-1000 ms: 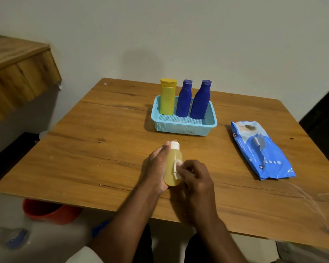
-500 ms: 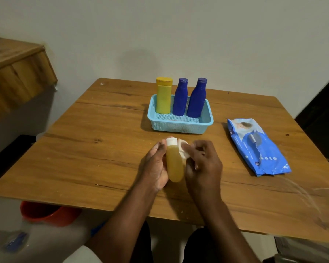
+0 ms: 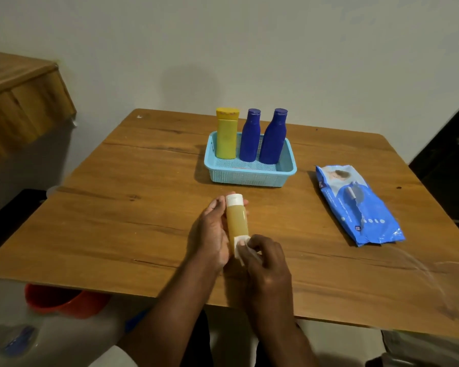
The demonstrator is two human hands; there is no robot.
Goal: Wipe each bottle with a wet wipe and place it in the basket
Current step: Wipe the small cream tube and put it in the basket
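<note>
My left hand [image 3: 212, 234] grips a small clear bottle [image 3: 237, 221] of amber liquid with a white cap, held over the table's near middle. My right hand [image 3: 269, 263] pinches a white wet wipe [image 3: 241, 245] against the bottle's lower end. Beyond them stands a light blue basket [image 3: 249, 174]. Upright inside it are a yellow bottle [image 3: 226, 133] on the left and two dark blue bottles [image 3: 250, 136] [image 3: 273, 137] beside it.
A blue pack of wet wipes [image 3: 357, 205] lies on the wooden table [image 3: 117, 207] to the right of the basket. A red bucket [image 3: 64, 303] sits on the floor under the table's near left edge. A wooden ledge [image 3: 19, 102] juts out at the left.
My right hand has slid the wipe down from the bottle's upper part near the cap to its lower end. The left hand keeps its hold on the bottle.
</note>
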